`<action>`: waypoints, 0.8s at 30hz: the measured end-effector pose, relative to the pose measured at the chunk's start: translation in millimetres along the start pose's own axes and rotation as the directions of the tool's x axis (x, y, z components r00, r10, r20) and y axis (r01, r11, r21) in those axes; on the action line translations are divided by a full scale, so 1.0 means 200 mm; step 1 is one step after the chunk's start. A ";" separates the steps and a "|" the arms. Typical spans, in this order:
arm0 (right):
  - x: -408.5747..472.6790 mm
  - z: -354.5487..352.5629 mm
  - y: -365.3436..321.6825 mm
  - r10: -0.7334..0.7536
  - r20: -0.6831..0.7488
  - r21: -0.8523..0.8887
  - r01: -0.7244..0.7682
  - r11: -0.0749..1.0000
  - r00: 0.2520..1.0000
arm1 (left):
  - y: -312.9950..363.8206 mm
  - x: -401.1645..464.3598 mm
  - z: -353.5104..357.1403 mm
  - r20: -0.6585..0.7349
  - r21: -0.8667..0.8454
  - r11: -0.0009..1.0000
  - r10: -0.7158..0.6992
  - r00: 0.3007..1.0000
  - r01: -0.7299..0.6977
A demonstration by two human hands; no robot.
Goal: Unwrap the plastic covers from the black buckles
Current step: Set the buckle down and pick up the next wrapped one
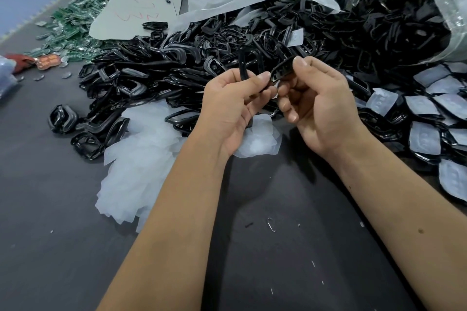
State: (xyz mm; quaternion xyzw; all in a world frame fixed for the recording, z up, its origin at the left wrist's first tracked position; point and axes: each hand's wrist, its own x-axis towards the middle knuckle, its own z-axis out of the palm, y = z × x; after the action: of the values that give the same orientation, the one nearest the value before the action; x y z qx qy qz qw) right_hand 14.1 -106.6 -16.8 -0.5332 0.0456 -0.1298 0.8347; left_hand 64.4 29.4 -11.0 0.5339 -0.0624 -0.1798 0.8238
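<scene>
Here both hands pinch black buckles above the table: the left hand [228, 106] grips one buckle [243, 68], the right hand [316, 106] another [284, 69] between thumb and forefinger. A loose grip could drop either into the pile [177, 63] beyond the fingertips — lost among the rest.

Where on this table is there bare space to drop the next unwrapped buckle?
Bare dark grey tabletop lies left of the heap of clear peeled plastic covers, and more lies near, between the forearms. Crowded: the big pile of black buckles ahead and the still-wrapped buckles on the right.
</scene>
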 end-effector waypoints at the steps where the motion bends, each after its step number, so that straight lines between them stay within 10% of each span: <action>1: 0.00 0.00 0.00 -0.008 0.012 -0.001 0.008 1.000 1.000 | 0.00 0.00 0.00 0.004 0.000 1.000 -0.004 1.000 0.004; 24: 0.03 -0.04 0.07 -0.323 -0.104 -0.311 0.278 0.909 0.941 | -0.01 0.02 -0.04 -0.024 0.420 0.897 0.166 0.986 -0.140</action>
State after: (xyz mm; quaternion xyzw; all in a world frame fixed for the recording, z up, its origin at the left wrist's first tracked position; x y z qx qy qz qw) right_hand 21.0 -110.1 -31.9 -0.6393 0.0453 -0.2895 0.7109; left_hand 70.0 34.1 -16.4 0.6958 -0.1166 -0.0811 0.7040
